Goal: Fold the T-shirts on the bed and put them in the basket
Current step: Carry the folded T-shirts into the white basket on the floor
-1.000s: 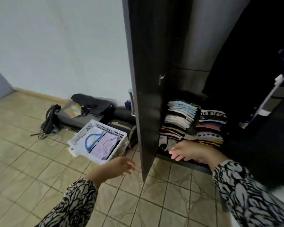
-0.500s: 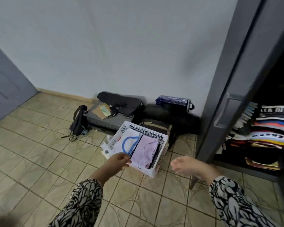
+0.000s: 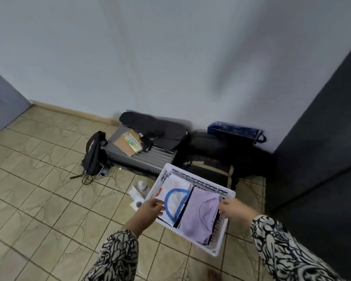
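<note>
A white plastic basket stands on the tiled floor. Inside lie a folded white T-shirt with a blue arc print on the left and a folded lilac T-shirt on the right, over darker folded clothes. My left hand grips the basket's left rim with curled fingers. My right hand grips the right rim, beside the lilac shirt. The bed is out of view.
Behind the basket lie a grey suitcase, a black backpack, dark bags and a blue box against the wall. A water bottle lies left of the basket. A dark wardrobe door stands at right.
I have turned away from the wardrobe shelves towards the basket. Both hands moved forward from open air onto the basket's two side rims.
</note>
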